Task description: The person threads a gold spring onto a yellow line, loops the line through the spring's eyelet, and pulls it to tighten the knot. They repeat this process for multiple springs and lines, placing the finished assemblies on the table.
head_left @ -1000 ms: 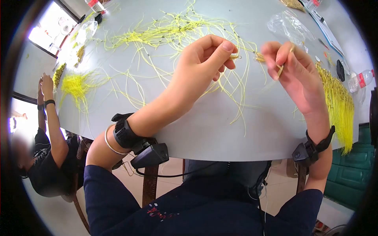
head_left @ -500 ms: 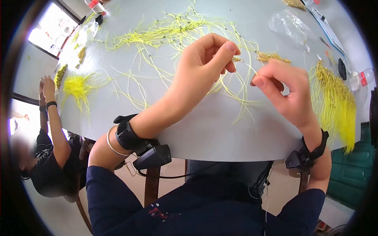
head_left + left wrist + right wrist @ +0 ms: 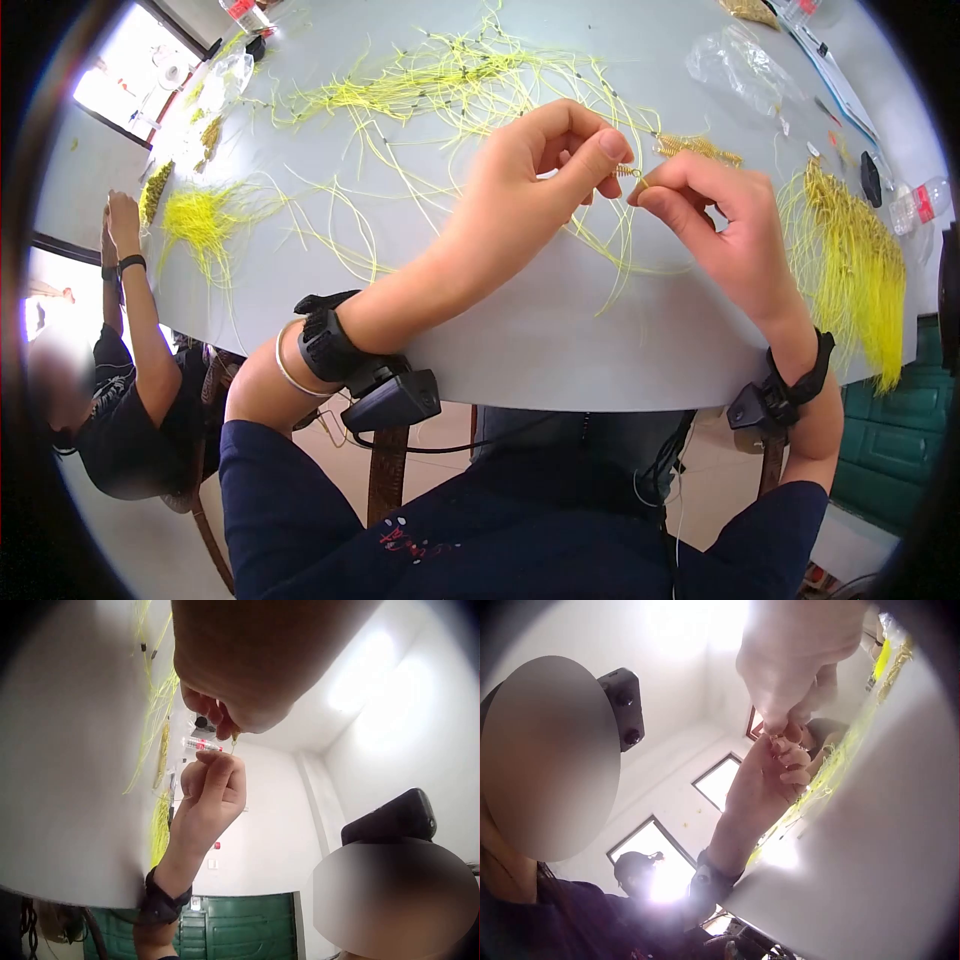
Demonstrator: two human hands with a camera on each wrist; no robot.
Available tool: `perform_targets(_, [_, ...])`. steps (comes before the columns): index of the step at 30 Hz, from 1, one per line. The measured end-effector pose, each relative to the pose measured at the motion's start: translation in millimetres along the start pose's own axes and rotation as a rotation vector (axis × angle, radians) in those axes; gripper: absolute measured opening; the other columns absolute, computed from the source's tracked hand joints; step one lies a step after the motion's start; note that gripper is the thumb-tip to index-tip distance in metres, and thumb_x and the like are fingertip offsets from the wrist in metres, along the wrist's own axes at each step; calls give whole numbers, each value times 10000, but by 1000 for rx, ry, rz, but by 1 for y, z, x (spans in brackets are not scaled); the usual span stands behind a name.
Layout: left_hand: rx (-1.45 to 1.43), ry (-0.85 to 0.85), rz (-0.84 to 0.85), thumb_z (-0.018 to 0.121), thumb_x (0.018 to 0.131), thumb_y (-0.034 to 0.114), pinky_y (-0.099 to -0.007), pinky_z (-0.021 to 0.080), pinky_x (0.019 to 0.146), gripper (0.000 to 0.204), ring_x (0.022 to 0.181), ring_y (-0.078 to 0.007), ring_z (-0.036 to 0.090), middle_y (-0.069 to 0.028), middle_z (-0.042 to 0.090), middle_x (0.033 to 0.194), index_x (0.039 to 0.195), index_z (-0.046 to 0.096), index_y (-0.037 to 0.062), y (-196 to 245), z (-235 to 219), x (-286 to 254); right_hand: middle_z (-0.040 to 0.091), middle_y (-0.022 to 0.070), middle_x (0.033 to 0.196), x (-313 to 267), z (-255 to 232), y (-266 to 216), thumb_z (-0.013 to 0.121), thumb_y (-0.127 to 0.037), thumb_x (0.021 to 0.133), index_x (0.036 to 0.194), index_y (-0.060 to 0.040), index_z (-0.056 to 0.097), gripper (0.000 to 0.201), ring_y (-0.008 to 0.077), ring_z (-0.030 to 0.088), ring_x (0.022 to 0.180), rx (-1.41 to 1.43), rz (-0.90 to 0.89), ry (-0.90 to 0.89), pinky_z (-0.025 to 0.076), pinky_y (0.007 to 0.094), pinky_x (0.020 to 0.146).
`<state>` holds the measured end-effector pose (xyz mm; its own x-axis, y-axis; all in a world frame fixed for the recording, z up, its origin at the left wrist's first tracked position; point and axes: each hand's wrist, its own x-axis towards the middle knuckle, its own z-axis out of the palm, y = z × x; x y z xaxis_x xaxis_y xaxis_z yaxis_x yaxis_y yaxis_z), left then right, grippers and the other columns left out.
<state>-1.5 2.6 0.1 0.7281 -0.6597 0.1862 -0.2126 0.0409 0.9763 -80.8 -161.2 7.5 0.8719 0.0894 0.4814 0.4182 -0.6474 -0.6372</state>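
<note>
Between thumb and fingers my left hand (image 3: 535, 195) pinches a small gold spring (image 3: 626, 171), whose ringed end sticks out to the right. Just right of that ring, my right hand (image 3: 735, 225) pinches a thin yellow-green line (image 3: 642, 182) with thumb and forefinger; the fingertips of both hands are almost touching. More gold springs (image 3: 698, 149) lie in a row on the table behind my right hand. In the left wrist view the right hand (image 3: 206, 802) holds the line close under the spring; the exact threading is too small to tell.
Tangled yellow-green lines (image 3: 400, 92) spread over the grey table (image 3: 560, 350), and a bundle of them (image 3: 195, 220) lies left. At the right are a fringe of lines with gold tops (image 3: 865, 270), a plastic bag (image 3: 740, 70) and a bottle (image 3: 925, 203). Another person (image 3: 130, 400) sits at the left.
My right hand came down from the row of springs, turned over and pinched the line. My left hand moved slightly right with its spring, so the two hands are closer.
</note>
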Motion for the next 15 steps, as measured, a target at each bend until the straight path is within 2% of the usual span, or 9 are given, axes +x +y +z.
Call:
perform_targets(3, [-7,-25,41,508,901,269,-169,373,553,235,660,-39,495,-4,562,739,885,548,39,-2,2,0,472,19,525,-1,2,0,620,-38,786,777,-14,567,58,56,375,444,21,35,33,290,212,427])
perform_targets(5, [35,-37,47,527,891,275,-168,380,550,237,673,-42,506,-6,567,752,900,540,38,0,3,-2,485,5,525,-1,2,-3,610,-37,799,820,-20,562,55,35,366,448,155,148,24,273,201,427])
perform_targets(15, [75,-105,29,560,874,255,-181,400,560,212,694,-56,537,-9,600,781,905,530,47,1,0,-1,513,-12,544,-2,1,0,583,-35,821,846,-24,538,53,14,354,469,159,136,7,248,189,433])
